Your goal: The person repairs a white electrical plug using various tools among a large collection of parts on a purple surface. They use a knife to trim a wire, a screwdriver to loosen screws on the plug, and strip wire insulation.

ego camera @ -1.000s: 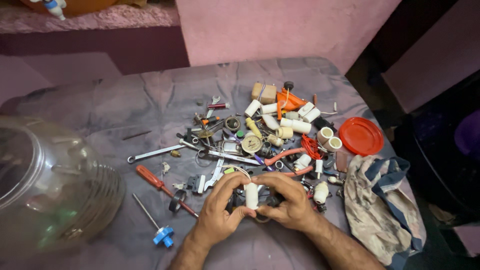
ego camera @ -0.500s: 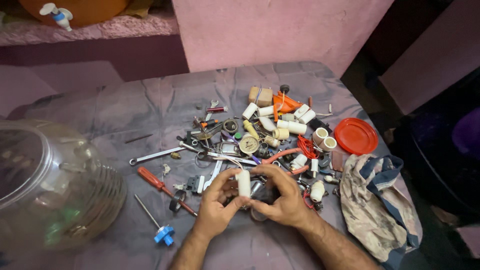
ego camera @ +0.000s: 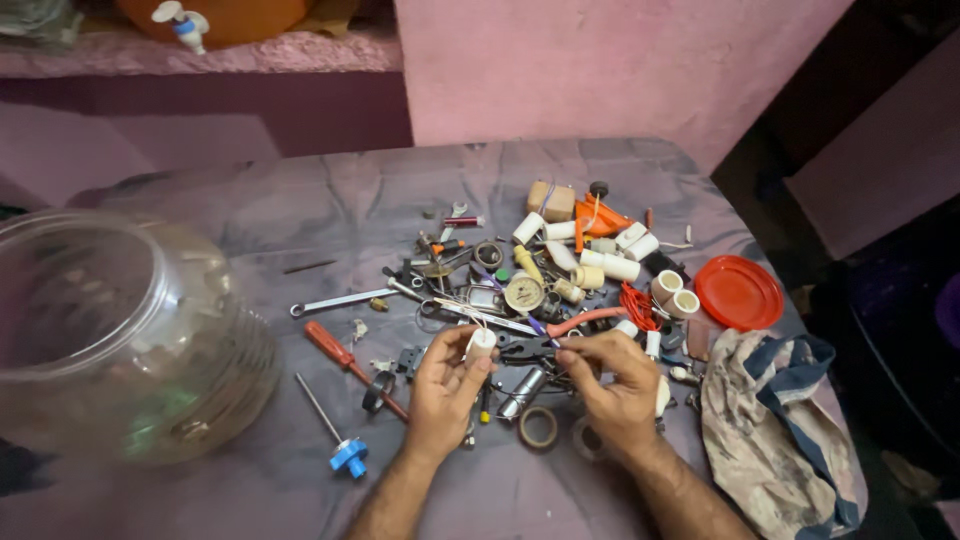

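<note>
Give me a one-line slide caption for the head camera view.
Left hand holds a small white cylinder; right hand pinches nearby over scattered hardware.

Clutter ahead, bare cloth near us

We see the parts heap [ego camera: 560, 280] blocking twelve o'clock, the clear jar [ego camera: 120, 340] at nine.

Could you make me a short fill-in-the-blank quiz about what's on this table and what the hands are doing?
1. The left hand holds a small white ____ between its fingers.
2. The round lid near the table's right edge is ____ in colour.
3. The big clear jar lies to the ____ of the hands.
4. The screwdriver beside the left hand has a ____ handle.

Missing words: cylinder; red; left; red
</note>
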